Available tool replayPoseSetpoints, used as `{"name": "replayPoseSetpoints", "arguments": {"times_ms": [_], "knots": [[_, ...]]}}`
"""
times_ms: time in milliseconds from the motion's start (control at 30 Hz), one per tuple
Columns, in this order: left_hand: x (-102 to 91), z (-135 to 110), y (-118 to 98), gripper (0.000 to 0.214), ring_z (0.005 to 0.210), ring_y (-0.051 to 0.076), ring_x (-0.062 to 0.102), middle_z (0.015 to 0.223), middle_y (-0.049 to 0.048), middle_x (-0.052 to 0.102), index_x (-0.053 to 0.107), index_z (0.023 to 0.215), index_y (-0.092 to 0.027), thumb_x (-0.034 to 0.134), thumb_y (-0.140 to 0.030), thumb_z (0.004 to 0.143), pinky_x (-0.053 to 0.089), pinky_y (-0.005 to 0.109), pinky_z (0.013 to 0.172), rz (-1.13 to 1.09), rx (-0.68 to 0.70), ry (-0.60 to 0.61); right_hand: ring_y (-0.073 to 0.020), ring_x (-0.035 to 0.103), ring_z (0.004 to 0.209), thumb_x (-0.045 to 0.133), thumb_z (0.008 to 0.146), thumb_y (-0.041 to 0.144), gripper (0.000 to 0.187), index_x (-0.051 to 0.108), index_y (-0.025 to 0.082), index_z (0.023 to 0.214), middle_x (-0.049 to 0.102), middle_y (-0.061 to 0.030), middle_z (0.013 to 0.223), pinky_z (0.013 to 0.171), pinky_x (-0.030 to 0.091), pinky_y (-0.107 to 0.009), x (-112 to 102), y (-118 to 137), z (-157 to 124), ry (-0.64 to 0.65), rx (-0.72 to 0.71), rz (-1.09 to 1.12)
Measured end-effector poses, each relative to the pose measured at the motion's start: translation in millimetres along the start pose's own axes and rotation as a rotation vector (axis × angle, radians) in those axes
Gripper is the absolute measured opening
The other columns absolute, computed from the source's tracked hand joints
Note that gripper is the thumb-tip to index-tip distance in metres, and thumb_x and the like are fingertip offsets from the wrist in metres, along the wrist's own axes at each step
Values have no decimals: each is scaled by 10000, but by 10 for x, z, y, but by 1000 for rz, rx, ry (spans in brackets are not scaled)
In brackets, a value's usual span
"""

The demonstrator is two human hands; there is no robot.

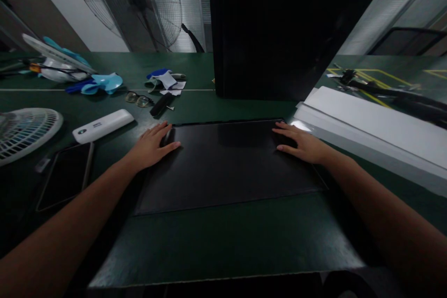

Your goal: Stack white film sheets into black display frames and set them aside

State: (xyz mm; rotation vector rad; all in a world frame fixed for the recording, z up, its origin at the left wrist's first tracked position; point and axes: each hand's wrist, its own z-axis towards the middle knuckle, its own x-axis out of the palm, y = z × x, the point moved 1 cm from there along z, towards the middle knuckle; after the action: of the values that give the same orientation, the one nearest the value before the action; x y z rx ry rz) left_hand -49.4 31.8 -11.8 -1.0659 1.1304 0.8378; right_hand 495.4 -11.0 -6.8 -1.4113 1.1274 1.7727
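A thin, dark rectangular panel (223,167) with a smooth, faintly shiny face, like a bare display panel, lies flat on the green table. My left hand (153,146) rests at its far left corner, with the fingers stretched forward and the thumb apart over the surface. On the opposite side, my right hand (302,143) lies on the far right corner with its fingers spread. Both hands touch the panel's edges and neither is closed round it. The panel's underside is hidden.
A large black slab (279,32) stands upright behind the panel. White flat boxes or sheets (377,130) lie right. Left are a phone (66,174), a white power bank (103,125), a white fan (30,132), glasses (138,99) and a small black object (161,104). The green table's (223,247) front edge is near.
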Motion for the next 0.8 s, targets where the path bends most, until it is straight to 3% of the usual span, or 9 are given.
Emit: {"name": "replayPoseSetpoints", "arguments": {"times_ms": [133, 233, 433, 500, 633, 700, 800], "knots": [[0, 47, 19, 948, 1601, 412, 336, 1747, 185, 347, 391, 1669, -140, 441, -769, 961, 256, 604, 1297, 8, -39, -1, -357, 206, 1624, 545, 967, 782, 893, 400, 258, 1676, 247, -87, 1742, 1334, 153, -653, -34, -18, -29, 11, -41, -15], [-35, 72, 7, 975, 1559, 407, 403, 1710, 192, 403, 425, 1648, -139, 476, -796, 930, 330, 566, 1269, -18, -36, -4, -375, 211, 1619, 624, 917, 800, 948, 400, 280, 1678, 250, -88, 1740, 1332, 105, -666, -88, 174, -46, 18, -142, -37], [-82, 94, -31, 1005, 1445, 401, 517, 1608, 201, 483, 497, 1602, -164, 586, -830, 854, 406, 529, 1219, -88, -31, -34, -400, 153, 1630, 754, 804, 826, 1151, 314, 275, 1715, 133, -119, 1764, 1319, 59, -683, -24, 1189, -40, 169, -470, 80], [-80, 88, -38, 1016, 1423, 410, 527, 1583, 202, 491, 503, 1598, -163, 593, -835, 841, 414, 537, 1208, -94, -33, -38, -382, 139, 1636, 715, 867, 791, 1095, 287, 259, 1723, 120, -123, 1764, 1317, 34, -681, 61, 1482, -38, 246, -550, 122], [-78, 78, -41, 1035, 1395, 414, 536, 1532, 193, 500, 518, 1584, -155, 583, -851, 821, 424, 546, 1201, -107, -3, -37, -329, 144, 1643, 541, 1036, 676, 851, 302, 225, 1717, 141, -123, 1757, 1327, 14, -649, 191, 1687, -33, 275, -503, 104], [-76, 78, -34, 1017, 1375, 399, 548, 1511, 181, 506, 520, 1583, -168, 578, -844, 825, 438, 533, 1191, -131, 15, -33, -327, 137, 1644, 518, 1047, 670, 837, 304, 217, 1717, 148, -122, 1756, 1334, 20, -631, 212, 1672, -37, 251, -470, 82], [-65, 84, -14, 990, 1356, 386, 558, 1507, 170, 502, 523, 1583, -181, 580, -827, 835, 453, 517, 1180, -156, 23, -33, -380, 82, 1643, 487, 1042, 712, 829, 320, 254, 1714, 148, -102, 1759, 1307, 22, -700, 217, 1656, -49, 235, -423, 41]]}}
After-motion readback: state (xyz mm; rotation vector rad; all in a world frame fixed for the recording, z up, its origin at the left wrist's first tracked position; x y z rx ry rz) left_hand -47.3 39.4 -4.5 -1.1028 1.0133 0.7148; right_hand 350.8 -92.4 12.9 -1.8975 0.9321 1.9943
